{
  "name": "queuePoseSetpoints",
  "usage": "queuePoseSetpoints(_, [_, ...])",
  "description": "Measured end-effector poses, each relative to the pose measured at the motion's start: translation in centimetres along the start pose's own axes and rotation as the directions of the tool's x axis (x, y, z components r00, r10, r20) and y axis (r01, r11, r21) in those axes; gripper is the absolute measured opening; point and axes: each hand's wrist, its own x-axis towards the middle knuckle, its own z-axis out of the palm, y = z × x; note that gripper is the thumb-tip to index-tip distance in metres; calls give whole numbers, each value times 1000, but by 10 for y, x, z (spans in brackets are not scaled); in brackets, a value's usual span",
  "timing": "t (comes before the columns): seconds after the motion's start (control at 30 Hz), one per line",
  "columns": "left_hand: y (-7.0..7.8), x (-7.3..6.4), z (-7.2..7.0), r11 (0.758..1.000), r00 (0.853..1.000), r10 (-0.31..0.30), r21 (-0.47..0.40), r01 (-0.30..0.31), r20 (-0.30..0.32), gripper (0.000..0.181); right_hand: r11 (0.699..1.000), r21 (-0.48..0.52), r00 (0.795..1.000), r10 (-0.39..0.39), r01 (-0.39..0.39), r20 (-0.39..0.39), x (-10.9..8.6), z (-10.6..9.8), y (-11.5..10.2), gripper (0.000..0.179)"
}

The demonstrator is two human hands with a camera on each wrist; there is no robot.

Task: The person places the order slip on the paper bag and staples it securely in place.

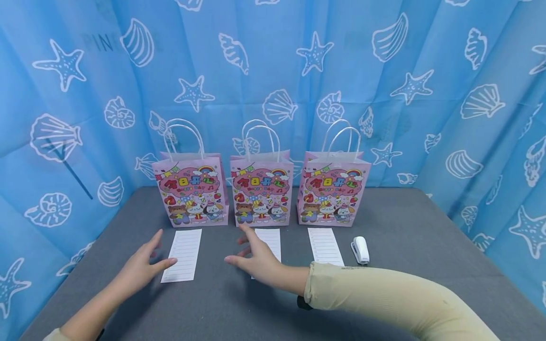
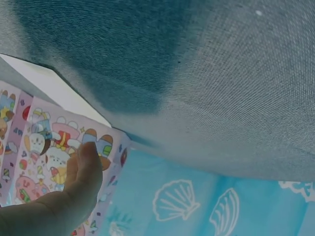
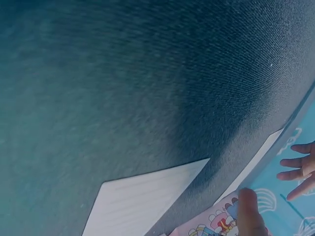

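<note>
My left hand (image 1: 141,267) hovers by the left lined paper slip (image 1: 184,253), thumb and fingers spread apart with nothing between them. Over the middle paper slip (image 1: 270,241) reaches my right hand (image 1: 260,258), its thumb and fingers also apart and holding nothing; it hides part of that slip. Behind the slips stand three pink cartoon gift bags with white handles: a left bag (image 1: 192,194), a middle bag (image 1: 262,194) and a right bag (image 1: 332,194). In the left wrist view, the left hand's thumb (image 2: 86,167) shows in front of a bag.
A third lined slip (image 1: 326,246) lies before the right bag, partly behind the right sleeve (image 1: 384,293). Beside it is a small white stapler (image 1: 360,249). Grey cloth covers the table (image 1: 409,227), and a blue shell-patterned curtain (image 1: 273,57) hangs behind.
</note>
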Motion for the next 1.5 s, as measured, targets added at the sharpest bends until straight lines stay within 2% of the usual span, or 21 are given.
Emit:
queuePoseSetpoints(0.1, [-4,2,-1,1000,1000,1,-5,0,14,95,1000,16,1000,19,-19,9,4,5,3,79])
queuePoseSetpoints(0.37, [-14,8,-1,999,998,30,-14,-29,58,98,982,112,988,150,-155,47,15,12,1,86])
queuePoseSetpoints(0.5, [-19,9,-1,998,996,53,-33,-51,76,99,975,135,984,166,-175,71,21,15,0,91])
queuePoseSetpoints(0.73, [-21,12,-3,998,992,36,-60,-29,124,102,970,127,975,196,-209,109,31,19,2,95])
queuePoseSetpoints(1.03, [-27,16,-8,994,980,66,-98,-48,189,103,973,110,972,188,-204,143,47,26,5,97])
queuePoseSetpoints(1.27, [-37,22,-9,990,964,93,-130,-62,251,104,975,34,956,207,-218,207,58,36,4,102])
queuePoseSetpoints(1.5, [-45,29,-10,985,950,125,-153,-83,288,107,967,-153,949,233,-203,213,72,47,3,107])
